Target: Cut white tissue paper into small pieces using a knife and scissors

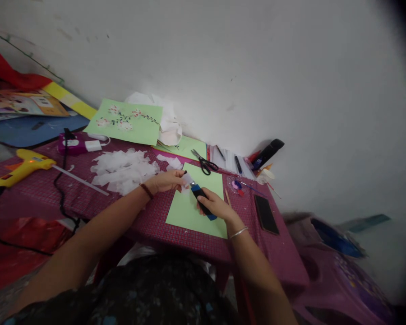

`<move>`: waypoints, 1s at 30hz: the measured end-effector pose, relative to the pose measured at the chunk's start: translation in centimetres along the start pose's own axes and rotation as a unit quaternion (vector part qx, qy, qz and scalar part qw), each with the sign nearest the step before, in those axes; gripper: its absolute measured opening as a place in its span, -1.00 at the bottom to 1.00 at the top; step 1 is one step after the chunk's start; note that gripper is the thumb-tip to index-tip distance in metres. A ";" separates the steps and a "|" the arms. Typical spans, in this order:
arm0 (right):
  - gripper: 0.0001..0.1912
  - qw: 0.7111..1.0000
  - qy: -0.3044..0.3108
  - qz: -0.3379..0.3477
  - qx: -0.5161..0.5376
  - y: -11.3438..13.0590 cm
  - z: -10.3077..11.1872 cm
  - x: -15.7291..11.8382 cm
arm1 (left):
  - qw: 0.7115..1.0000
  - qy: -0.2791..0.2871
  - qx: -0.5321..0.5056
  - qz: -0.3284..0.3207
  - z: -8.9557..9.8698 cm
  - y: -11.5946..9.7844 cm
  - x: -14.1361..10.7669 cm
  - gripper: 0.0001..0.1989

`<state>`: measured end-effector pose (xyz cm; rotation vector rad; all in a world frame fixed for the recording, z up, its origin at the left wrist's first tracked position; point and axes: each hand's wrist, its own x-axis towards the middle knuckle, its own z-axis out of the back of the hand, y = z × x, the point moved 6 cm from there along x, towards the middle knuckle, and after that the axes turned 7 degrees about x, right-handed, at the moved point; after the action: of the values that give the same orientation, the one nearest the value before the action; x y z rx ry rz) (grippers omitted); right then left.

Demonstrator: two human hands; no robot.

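Observation:
My right hand (214, 204) is wrapped round a blue and black stapler (203, 201), whose metal end points up and left. That end meets a small piece of white tissue paper (187, 178), which the fingers of my left hand (169, 180) pinch. Fine detail where the tool touches the paper is too small to make out. Both hands are over a light green sheet (189, 212) lying on the table. A heap of torn white tissue paper (123, 171) lies left of my left hand.
On the checked tablecloth (149, 221) are black scissors (205, 164), a phone (266, 214), a pencil (228, 197) and a yellow glue gun (27, 166) with a black cord. Behind them, a green sheet with a flowering branch (125, 122) leans near the wall. Pens lie at the back right.

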<state>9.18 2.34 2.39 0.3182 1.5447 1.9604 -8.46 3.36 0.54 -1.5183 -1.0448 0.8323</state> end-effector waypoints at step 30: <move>-0.81 1.000 -0.005 -0.002 0.017 0.0 0.2 0.1 | 0.996 -0.049 0.072 0.012 -0.1 -0.2 0.0 -0.81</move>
<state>9.25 2.55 2.43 0.3387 1.5735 1.9284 -8.45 3.34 0.74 -1.3813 -1.0165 0.9865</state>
